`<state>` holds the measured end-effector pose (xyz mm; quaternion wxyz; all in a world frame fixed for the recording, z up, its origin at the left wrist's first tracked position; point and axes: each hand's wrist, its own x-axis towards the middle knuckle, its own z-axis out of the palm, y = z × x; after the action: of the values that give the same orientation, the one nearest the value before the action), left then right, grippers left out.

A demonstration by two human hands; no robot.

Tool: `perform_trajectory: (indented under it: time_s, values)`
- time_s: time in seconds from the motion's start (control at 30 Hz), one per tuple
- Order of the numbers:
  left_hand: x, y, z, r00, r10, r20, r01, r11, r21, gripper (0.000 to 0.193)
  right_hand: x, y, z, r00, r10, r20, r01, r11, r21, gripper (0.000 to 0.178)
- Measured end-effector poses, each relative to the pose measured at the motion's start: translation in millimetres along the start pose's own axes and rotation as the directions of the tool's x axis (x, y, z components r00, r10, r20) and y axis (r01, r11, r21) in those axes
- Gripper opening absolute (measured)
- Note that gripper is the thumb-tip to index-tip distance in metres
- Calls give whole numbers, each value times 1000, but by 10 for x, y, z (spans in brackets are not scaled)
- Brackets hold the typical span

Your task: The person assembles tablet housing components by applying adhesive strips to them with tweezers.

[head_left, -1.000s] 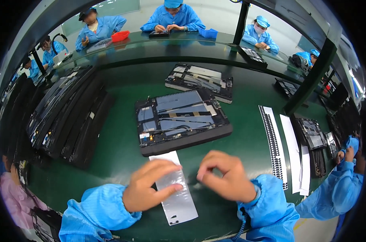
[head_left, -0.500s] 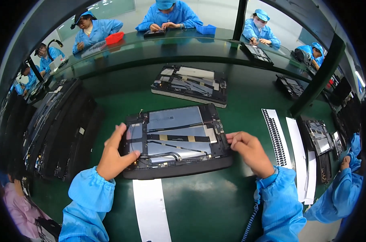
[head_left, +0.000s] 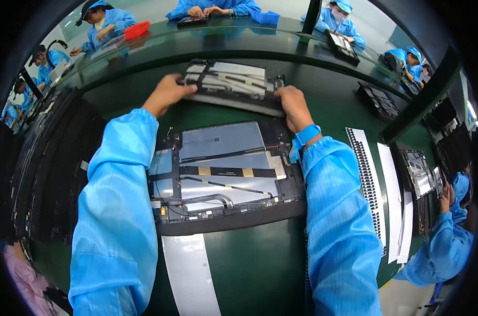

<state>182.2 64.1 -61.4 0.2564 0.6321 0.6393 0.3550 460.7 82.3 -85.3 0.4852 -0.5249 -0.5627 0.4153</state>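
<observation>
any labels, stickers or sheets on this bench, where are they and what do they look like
Small white label: on the grey panel of the open device, rectangular.
Tan tape patches: on its dark crossbar, square.
White liner strip: below the device, long, glossy.
Sticker strips: right of the right sleeve, white with dark rows.

Electronics assembly line; blue-smocked workers [head_left: 104, 23]; green bench [head_left: 249, 274]; opened tablets [head_left: 223, 174]; sticker strips [head_left: 368, 179].

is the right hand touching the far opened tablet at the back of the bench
Touching: the head view shows the right hand gripping the right end of the far opened tablet.
</observation>
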Motion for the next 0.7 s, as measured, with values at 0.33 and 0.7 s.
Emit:
perform_trajectory:
  time_s: [0.33,0.7]
  values:
    - [-1883,1411,-316,793,513,-328,-510,854,100,43,-1504,-687,-953,991,-89,103,48,938,344,16]
    - [-3712,851,312,871,417,262,-427,904,-19,49,-3447,-400,-1758,997,43,-64,-50,992,-118,8]
